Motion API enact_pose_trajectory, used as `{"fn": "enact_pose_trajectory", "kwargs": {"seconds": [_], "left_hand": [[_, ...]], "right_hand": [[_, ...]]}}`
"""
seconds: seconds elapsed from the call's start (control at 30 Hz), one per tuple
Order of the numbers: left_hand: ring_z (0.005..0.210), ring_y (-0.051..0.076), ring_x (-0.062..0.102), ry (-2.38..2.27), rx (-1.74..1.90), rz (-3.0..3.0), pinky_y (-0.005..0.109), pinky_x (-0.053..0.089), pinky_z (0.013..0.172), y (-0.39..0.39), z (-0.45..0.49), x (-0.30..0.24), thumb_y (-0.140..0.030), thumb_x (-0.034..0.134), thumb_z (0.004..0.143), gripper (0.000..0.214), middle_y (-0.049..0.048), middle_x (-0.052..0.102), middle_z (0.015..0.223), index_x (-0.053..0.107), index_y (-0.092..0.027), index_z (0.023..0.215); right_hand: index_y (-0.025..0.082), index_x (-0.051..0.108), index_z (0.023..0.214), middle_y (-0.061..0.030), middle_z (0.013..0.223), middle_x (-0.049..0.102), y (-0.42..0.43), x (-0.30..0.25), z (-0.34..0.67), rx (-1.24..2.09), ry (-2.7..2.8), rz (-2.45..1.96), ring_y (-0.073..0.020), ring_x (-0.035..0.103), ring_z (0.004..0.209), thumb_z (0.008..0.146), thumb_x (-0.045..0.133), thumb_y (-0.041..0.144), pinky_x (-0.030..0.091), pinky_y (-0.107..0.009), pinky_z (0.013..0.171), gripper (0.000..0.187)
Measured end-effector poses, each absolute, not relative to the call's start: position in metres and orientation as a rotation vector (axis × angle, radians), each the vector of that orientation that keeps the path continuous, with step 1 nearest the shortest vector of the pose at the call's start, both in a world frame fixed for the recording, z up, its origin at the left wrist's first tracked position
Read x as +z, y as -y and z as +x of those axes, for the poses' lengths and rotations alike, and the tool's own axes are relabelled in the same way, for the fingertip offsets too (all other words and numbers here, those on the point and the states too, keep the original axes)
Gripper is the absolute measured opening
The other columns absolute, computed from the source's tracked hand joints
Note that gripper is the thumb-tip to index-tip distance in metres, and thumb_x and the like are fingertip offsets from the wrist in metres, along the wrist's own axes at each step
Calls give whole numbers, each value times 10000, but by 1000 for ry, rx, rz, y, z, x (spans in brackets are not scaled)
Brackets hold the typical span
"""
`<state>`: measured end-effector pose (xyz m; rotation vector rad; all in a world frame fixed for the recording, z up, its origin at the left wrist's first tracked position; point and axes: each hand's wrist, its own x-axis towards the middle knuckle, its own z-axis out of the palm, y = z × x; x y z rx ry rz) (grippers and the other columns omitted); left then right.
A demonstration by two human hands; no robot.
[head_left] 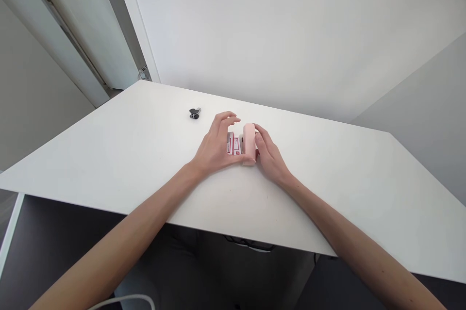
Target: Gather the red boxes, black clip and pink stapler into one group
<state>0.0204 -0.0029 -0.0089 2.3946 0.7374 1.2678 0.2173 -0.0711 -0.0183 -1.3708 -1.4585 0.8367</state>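
Near the middle of the desk, a pink stapler (249, 138) lies lengthwise, its far end pointing at the wall. My right hand (271, 157) closes on its right side, with the fingertips partly hidden behind it. On the other side, my left hand (214, 147) curves with fingers apart, and its thumb reaches across to touch the stapler's near end. Inside that curve sit small white and red staple boxes (236, 146), side by side against the stapler. My left fingers and palm cover part of them.
A small black and silver clip-like item (194, 113) lies beyond my left hand. The white desk (120, 155) runs up to a white wall (273, 24). Below its front edge is a dark space, and a pale cable (125, 296) shows near my left forearm.
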Motion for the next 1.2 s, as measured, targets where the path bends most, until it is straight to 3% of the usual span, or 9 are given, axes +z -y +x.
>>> {"fn": "enact_pose_trajectory", "kwargs": {"seconds": [0.17,0.27,0.37,0.43,0.5,0.57,0.63,0.83,1.2], "left_hand": [[1446,383,465,-643,1232,2347,521,590,973,0,28,-16,-680,888,710,967,189,380,1574,387,-310,1451],[1547,344,352,-551,1239,2328,544,528,1094,-3,27,-20,-627,677,947,697,195,290,1638,337,-310,1467],[1521,298,381,-722,1352,2301,549,463,1152,-4,23,-17,-467,441,1083,385,180,360,1594,384,-283,1416],[1351,289,530,-966,1418,2245,513,500,1068,-3,19,-12,-401,475,1049,322,162,508,1427,448,-255,1335],[1023,254,651,-1194,1342,2149,444,535,877,0,17,-6,-345,529,989,302,83,633,1098,473,-248,1270],[705,209,616,-1327,1172,2068,379,488,716,4,15,1,-300,552,938,315,-37,588,764,469,-259,1238],[554,186,545,-1346,1049,2036,343,440,654,9,15,5,-280,579,883,349,-108,501,592,468,-273,1214],[548,174,581,-1217,1014,1971,298,437,623,14,16,9,-276,643,794,411,-125,554,551,492,-282,1176],[513,169,543,-1209,986,2013,306,438,627,13,16,7,-366,622,907,331,-122,572,544,496,-281,1202]], "right_hand": [[341,420,1613,-79,1587,575,73,-15,215,850,1503,-1332,-298,609,1367,1077,343,705,535,-494,1093,652],[331,426,1612,-78,1600,567,74,-13,215,853,1505,-1330,-299,592,1396,1075,360,704,503,-499,1141,657],[329,429,1610,-77,1599,568,75,-11,215,851,1502,-1353,-294,597,1387,1078,365,699,481,-507,1167,651],[335,433,1607,-74,1598,569,75,-11,215,850,1501,-1363,-292,592,1389,1081,361,694,473,-512,1173,641],[337,443,1601,-73,1580,585,75,-12,215,845,1500,-1368,-291,594,1383,1084,357,688,467,-515,1176,631],[338,451,1597,-74,1552,608,75,-12,215,841,1498,-1373,-293,614,1352,1086,351,685,475,-517,1162,625],[340,451,1599,-75,1531,625,75,-12,215,842,1497,-1372,-296,639,1310,1085,346,685,504,-513,1125,628],[337,439,1611,-82,1563,597,74,-13,215,834,1510,-1360,-300,600,1379,1083,364,677,486,-517,1162,633],[340,425,1617,-87,1556,603,74,-14,215,848,1518,-1335,-291,589,1404,1070,420,679,489,-504,1166,644]]}}
